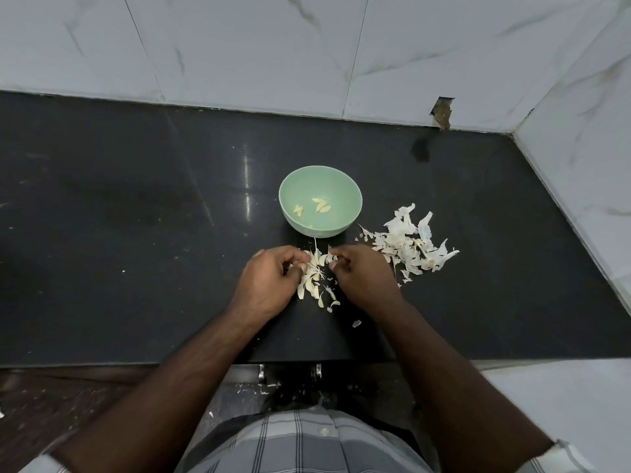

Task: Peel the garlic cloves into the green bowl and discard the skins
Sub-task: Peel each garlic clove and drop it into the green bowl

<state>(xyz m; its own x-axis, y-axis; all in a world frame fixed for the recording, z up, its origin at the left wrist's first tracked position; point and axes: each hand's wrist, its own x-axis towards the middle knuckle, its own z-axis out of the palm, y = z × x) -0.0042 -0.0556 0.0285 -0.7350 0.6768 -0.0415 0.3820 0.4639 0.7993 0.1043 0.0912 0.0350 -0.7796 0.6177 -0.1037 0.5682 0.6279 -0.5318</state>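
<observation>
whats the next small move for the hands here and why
Probably strip the skin off the clove that the left hand and right hand pinch over the unpeeled cloves, then drop it in the green bowl, which holds only a few peeled cloves.

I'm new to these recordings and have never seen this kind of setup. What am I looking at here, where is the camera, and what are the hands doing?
There is no machine: a person wears a wide-angle camera on the head, so the one picture looks down over their own arms at a dark countertop against a tiled wall. The left hand and right hand meet over a small heap of garlic cloves, fingers curled and picking at it; exactly which piece each pinches is too small to tell. Behind the hands stands a green bowl holding a few peeled cloves. To the right of the bowl lies a pile of skins, and loose scraps lie near the counter's front edge.
</observation>
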